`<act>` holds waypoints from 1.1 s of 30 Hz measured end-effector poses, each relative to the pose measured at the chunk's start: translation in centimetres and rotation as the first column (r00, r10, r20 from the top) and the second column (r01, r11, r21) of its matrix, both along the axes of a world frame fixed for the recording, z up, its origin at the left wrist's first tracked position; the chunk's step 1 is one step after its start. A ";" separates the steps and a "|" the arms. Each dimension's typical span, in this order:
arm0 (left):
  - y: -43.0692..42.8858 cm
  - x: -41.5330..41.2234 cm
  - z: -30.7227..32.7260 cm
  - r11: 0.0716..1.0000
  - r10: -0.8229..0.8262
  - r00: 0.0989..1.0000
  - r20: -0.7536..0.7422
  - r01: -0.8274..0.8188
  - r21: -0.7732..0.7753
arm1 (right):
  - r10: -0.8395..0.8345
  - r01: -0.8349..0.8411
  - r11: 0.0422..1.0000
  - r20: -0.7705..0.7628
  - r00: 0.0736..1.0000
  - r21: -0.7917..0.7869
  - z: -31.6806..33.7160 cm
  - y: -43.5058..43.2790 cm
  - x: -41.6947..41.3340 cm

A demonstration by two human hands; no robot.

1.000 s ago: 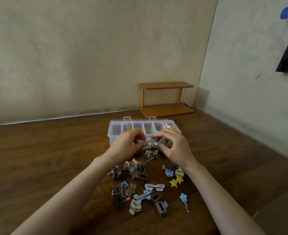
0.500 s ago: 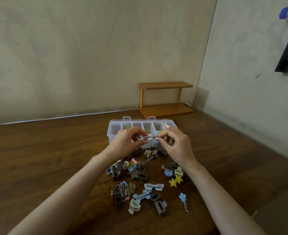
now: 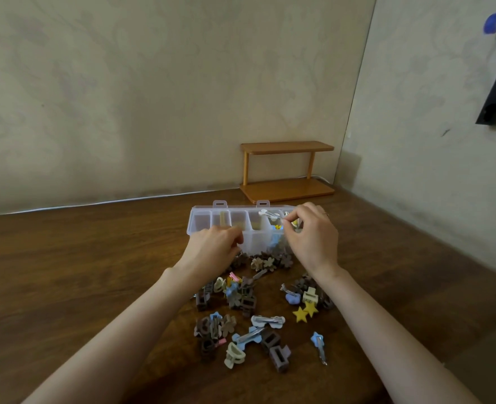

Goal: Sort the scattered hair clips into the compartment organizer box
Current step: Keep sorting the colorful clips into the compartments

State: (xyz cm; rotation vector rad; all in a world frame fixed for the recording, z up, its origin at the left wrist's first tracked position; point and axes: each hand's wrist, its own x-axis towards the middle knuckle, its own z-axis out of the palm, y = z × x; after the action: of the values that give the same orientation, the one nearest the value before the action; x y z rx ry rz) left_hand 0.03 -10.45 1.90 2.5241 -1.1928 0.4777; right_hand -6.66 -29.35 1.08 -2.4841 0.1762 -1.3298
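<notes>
Head view, right hand (image 3: pixel 310 240) pinching white clip (image 3: pixel 270 214) (above organizer box (image 3: pixel 254 243))

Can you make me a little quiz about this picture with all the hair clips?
1. True or false: the right hand pinches a clip above the box.
2. What colour are the two stars lying on the table? A yellow, B red, C green.
3. Fill in the gap: the wooden shelf stands ___ the box, close to the wall.

Key: 1 true. 2 A. 3 behind.
</notes>
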 end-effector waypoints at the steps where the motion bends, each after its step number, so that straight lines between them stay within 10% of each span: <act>1: 0.0 0.0 -0.1 1.000 0.000 1.000 0.022 0.000 0.026 | -0.027 0.027 1.000 -0.005 1.000 -0.011 0.3 0.1 0.4; 8: 0.1 0.3 -0.9 0.995 0.011 1.000 0.007 -0.012 0.096 | -0.109 0.088 0.991 -0.213 0.971 -0.105 1.3 0.7 2.8; 27: -2.7 -1.9 -2.0 0.986 0.032 0.990 -0.136 -0.010 0.164 | 0.094 -0.088 0.985 -0.030 0.995 0.150 -1.8 -0.8 -0.5; 33: -2.2 -1.6 -1.1 0.999 0.002 0.996 -0.086 -0.005 -0.033 | 0.086 -0.086 0.977 0.009 0.996 0.194 -1.8 -1.3 -0.9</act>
State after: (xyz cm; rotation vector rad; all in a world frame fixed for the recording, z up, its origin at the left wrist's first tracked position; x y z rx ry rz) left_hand -1.52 -12.60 0.77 2.4923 -1.1398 0.3832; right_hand -7.55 -30.60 -0.76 -2.3021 0.1867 -1.2166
